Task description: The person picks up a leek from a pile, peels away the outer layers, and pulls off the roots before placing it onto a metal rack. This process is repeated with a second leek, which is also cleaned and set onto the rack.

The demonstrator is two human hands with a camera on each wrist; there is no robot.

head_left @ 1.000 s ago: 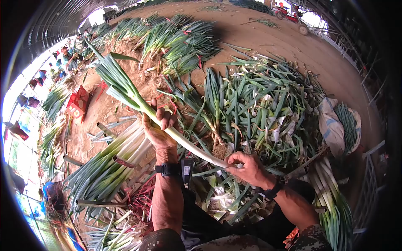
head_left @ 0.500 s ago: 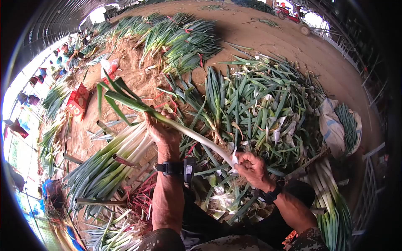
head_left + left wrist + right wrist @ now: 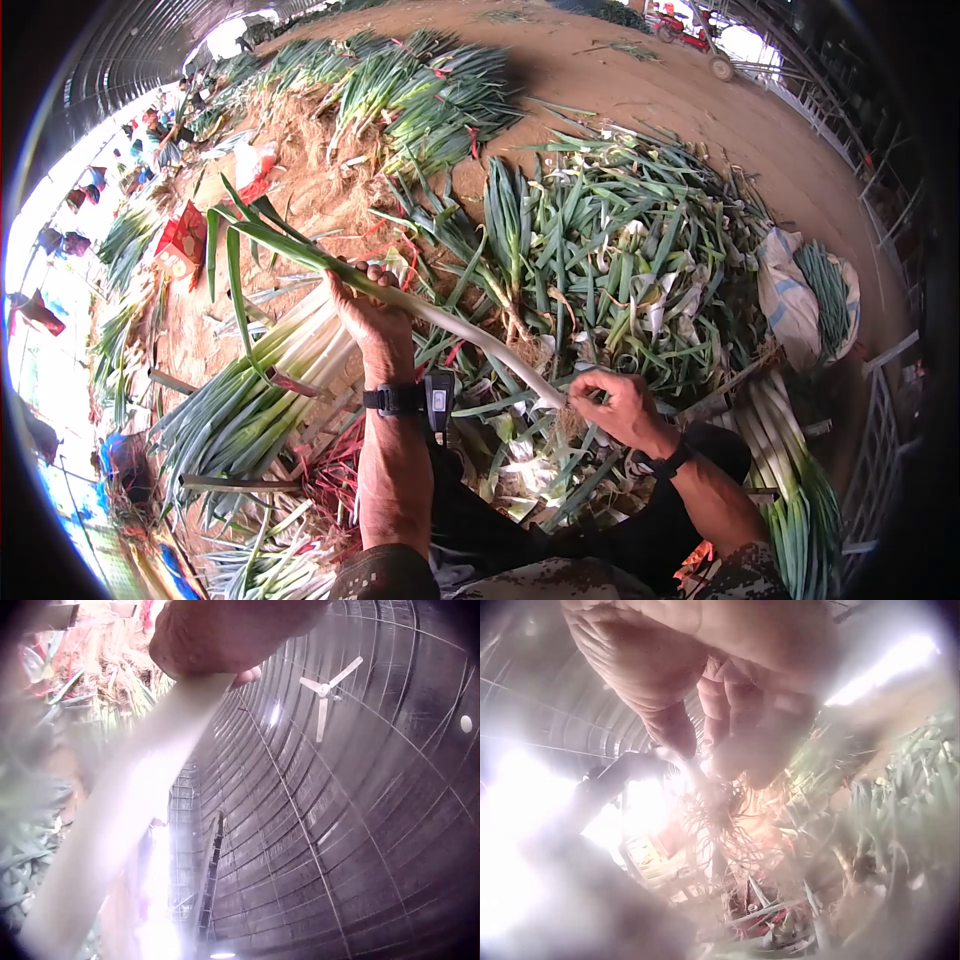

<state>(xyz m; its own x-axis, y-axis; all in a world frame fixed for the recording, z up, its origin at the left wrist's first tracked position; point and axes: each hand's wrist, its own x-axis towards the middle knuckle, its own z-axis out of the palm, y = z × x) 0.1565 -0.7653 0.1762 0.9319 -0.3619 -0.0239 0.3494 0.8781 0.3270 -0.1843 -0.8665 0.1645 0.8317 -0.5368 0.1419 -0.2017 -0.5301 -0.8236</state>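
My left hand grips a long green onion around its shaft, where white turns to green. Its leaves stick out past that hand to the upper left, some bent and hanging down. In the left wrist view, the pale shaft runs down from the hand. My right hand is at the root end, thumb and forefinger bent toward each other. The right wrist view, hazy with glare, shows its fingertips pinching at the base, just above the bushy roots.
Loose trimmed leaves form a big heap ahead. Cleaned green onions lie on a metal rack at left, another bundle at right. Red ties, a red box and a white sack are around; tied bundles lie farther off.
The green onion's leafy end has swung lower and its leaves now droop. A white strip of skin seen at the right fingers half a second ago no longer shows; the roots now hang beside them.
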